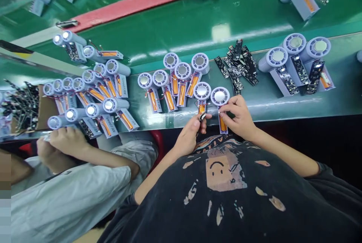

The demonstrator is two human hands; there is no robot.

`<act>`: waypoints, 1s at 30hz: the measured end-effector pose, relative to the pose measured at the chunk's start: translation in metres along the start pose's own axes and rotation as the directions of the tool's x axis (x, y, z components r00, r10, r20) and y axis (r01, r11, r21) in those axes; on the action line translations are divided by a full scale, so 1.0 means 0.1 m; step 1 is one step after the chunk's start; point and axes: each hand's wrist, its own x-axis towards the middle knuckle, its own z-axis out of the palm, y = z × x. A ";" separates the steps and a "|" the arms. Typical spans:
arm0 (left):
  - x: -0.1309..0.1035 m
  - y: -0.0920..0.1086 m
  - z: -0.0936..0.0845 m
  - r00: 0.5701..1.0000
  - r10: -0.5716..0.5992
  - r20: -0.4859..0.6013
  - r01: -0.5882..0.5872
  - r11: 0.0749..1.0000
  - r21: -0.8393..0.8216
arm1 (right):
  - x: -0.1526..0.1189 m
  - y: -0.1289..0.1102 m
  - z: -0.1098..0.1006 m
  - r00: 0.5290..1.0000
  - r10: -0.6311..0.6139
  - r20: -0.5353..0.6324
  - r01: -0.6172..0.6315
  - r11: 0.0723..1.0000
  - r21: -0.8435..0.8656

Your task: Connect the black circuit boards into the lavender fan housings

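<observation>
My left hand [188, 133] is closed on a small dark circuit board [202, 116] with a pale edge, held in front of a lilac handheld fan [202, 90]. My right hand [240, 117] is closed in a pinch at the side of another lilac fan [220, 96], near the top of its open handle. What the fingertips hold there is too small to make out. An orange battery [223, 125] shows inside that handle. Behind my hands stand several more fans [182, 71] with open handles, orange batteries and thin red wires.
Loose circuit boards [239, 65] lie piled behind my right hand. Several fans with boards [295, 43] stand to the right. At left, a co-worker's hands [68, 141] are near more fans [110, 104] and a cardboard box [46, 103] of boards. A green conveyor belt [169, 20] runs behind.
</observation>
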 end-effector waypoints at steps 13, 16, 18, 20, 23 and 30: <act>0.15 0.18 0.08 0.991 0.017 0.132 -0.083 0.854 0.514 | 0.04 0.03 0.04 0.982 0.171 -0.075 -0.165 0.983 0.080; 0.19 0.16 0.02 0.996 0.030 0.086 -0.079 0.751 0.656 | 0.09 0.08 0.02 0.977 0.190 -0.100 -0.182 0.980 0.081; 0.23 0.13 0.01 0.999 0.013 0.047 -0.038 0.803 0.595 | 0.14 0.13 0.00 0.975 0.183 -0.127 -0.176 0.982 0.066; 0.25 0.09 0.04 1.000 -0.018 0.025 0.005 0.899 0.438 | 0.19 0.16 -0.02 0.975 0.164 -0.151 -0.160 0.986 0.037; 0.27 0.02 0.09 0.998 -0.058 0.013 0.053 0.973 0.225 | 0.21 0.14 -0.03 0.990 0.084 -0.117 -0.090 0.995 -0.048; 0.27 0.03 0.11 0.999 0.029 0.022 -0.036 0.861 0.508 | 0.13 -0.14 0.02 0.999 -0.032 0.028 0.040 0.920 -0.390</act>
